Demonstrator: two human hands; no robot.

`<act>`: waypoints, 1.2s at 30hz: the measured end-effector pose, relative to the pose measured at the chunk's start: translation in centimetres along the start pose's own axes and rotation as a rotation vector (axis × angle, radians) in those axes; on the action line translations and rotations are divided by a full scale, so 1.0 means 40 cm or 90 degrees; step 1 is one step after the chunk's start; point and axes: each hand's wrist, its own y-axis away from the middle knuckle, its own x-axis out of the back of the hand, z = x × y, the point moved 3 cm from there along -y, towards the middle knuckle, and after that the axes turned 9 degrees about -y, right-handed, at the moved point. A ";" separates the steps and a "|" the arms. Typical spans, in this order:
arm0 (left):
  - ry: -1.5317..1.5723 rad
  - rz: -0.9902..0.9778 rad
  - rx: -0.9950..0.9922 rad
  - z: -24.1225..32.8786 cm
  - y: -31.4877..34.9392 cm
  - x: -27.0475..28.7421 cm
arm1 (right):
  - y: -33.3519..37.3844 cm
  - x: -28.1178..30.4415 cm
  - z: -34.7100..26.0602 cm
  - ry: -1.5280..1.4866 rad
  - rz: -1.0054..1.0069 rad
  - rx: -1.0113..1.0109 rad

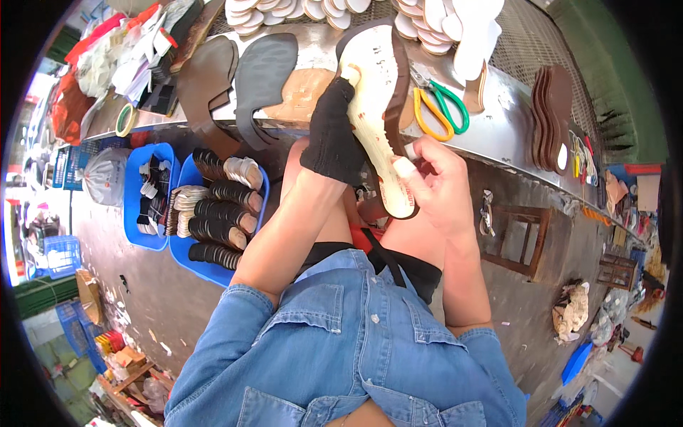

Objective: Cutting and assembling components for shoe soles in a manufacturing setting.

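A long cream insole (373, 71) with brown leather showing along its edge lies slantwise between my hands, its narrow heel end toward my body. My left hand (333, 124), in a black fingerless glove, grips its left side with the thumb on the cream face. At the heel, my right hand (441, 181) pinches the right edge; white tape wraps its thumb and a finger. The fingers under the insole are hidden. Just right of the insole lie scissors (442, 110) with one yellow and one green handle.
Brown leather pieces (205, 78), a dark grey one (265, 71) and stacked brown soles (549, 117) rest on the metal bench (498, 92). White insole pieces (427, 21) pile at the back. Blue baskets (206, 267) with bundled parts stand left; a wooden stool (523, 242) is right.
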 end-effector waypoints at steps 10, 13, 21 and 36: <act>-0.337 -0.088 -0.083 -0.131 -0.157 0.098 | 0.034 -0.003 0.026 -0.538 -0.073 -0.220; -0.278 -0.040 0.032 -0.098 -0.151 0.130 | 0.006 0.088 0.106 -0.296 0.179 -0.051; -0.315 -0.067 0.035 -0.017 -0.040 0.288 | 0.013 0.597 0.087 0.705 0.683 -0.007; -1.137 0.349 -0.446 0.368 -0.169 0.382 | 0.104 0.319 0.161 0.380 0.399 -0.009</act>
